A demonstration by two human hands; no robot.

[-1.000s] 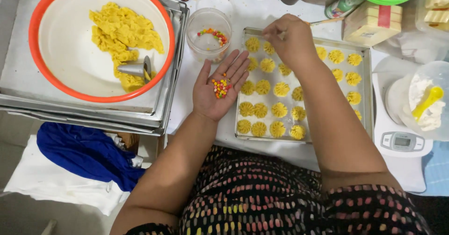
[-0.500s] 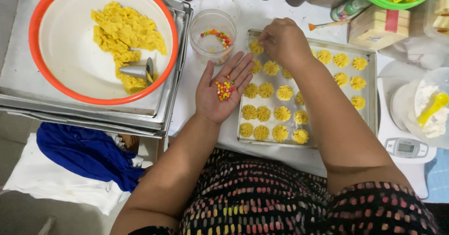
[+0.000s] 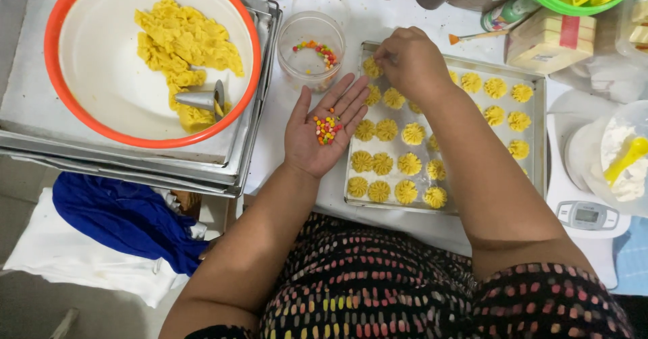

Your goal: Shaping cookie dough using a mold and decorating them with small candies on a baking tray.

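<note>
Small multicoloured candy sprinkles (image 3: 327,127) sit in a loose heap in the cupped palm of my left hand (image 3: 322,134), fingers spread apart & palm up, just off the 9 o'clock edge of the rectangular metal baking tray (image 3: 533,120). Right hand (image 3: 410,61) hovers over the tray's 11 o'clock corner, fingertips pinched together right on one of the pale yellow piped flower-shaped cookies (image 3: 371,67); can't tell whether a sprinkle is between them, too small to see. Round clear plastic tub w/ more sprinkles (image 3: 312,49) stands at 12 o'clock from the left palm, near it.

I judge the step needs a light touch: press one bead into the cookie centre w/o flattening the ridges. I'd keep the left palm level & close to the tray so nothing rolls off. Orange-rimmed white bowl of yellow dough (image 3: 152,55) w/ a metal piping nozzle (image 3: 202,99) sits at 9 o'clock, well apart.
</note>
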